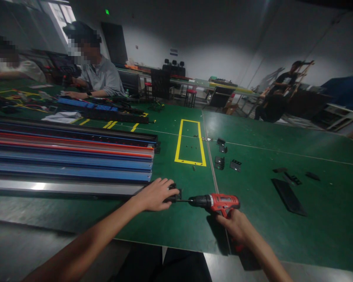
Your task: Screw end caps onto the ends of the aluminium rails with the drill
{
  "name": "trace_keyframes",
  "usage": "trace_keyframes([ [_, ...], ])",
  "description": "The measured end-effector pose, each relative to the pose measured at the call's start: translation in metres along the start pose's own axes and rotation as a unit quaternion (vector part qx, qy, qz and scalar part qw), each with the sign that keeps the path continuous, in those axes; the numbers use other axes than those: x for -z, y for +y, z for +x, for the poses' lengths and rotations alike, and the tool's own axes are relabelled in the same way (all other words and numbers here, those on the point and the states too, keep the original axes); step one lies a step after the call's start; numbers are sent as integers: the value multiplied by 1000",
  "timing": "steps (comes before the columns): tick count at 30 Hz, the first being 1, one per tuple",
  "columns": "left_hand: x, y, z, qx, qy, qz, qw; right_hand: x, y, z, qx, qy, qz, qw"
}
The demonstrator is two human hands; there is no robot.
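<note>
Resting over the right end of a long silver metal profile [106, 188], my left hand [156, 193] has its fingers bent around a black end bracket [178, 192]. My right hand [238, 226] is wrapped round the handle of a red and black power drill [223, 201]. The drill lies level and points left. Its thin bit reaches the black bracket beside my left fingertips; the exact contact point is too small to make out.
Blue profiles [120, 166] and red-edged ones lie parallel behind the silver one. Black brackets [219, 162] and a flat black plate [287, 196] are on the green table [326, 235] at right. Yellow tape [178, 141] frames small screws. A person [101, 76] sits across at the left.
</note>
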State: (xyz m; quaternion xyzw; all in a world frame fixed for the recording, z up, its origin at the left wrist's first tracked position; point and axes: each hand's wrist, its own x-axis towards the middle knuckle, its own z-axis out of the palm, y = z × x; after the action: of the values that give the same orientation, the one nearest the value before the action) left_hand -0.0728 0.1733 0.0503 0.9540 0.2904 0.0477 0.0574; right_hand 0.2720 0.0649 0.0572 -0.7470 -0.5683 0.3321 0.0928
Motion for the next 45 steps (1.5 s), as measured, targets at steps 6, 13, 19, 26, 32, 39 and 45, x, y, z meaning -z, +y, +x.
trace_keyframes([
  [6, 1, 0, 1, -1, -4, 2, 1000, 3, -4, -2, -4, -4, 1, 1000],
  [13, 4, 1, 1, -1, -10, 6, 1000, 6, -7, -4, -3, -4, -12, 1000],
  [19, 1, 0, 1, -4, -4, 12, 1000, 5, -7, -4, -10, 1, -2, 1000],
  [26, 1, 0, 1, -6, -3, 10, 1000, 6, -5, -3, -9, -10, 4, 1000],
  [32, 0, -1, 1, -8, -1, 9, 1000, 2, -3, 0, -25, -6, -5, 1000],
  [39, 0, 0, 1, -6, 0, 8, 1000, 1, -3, 0, -35, -6, 3, 999],
  [45, 1, 0, 2, -4, -3, 14, 1000, 0, -1, 2, -23, 0, -22, 999],
])
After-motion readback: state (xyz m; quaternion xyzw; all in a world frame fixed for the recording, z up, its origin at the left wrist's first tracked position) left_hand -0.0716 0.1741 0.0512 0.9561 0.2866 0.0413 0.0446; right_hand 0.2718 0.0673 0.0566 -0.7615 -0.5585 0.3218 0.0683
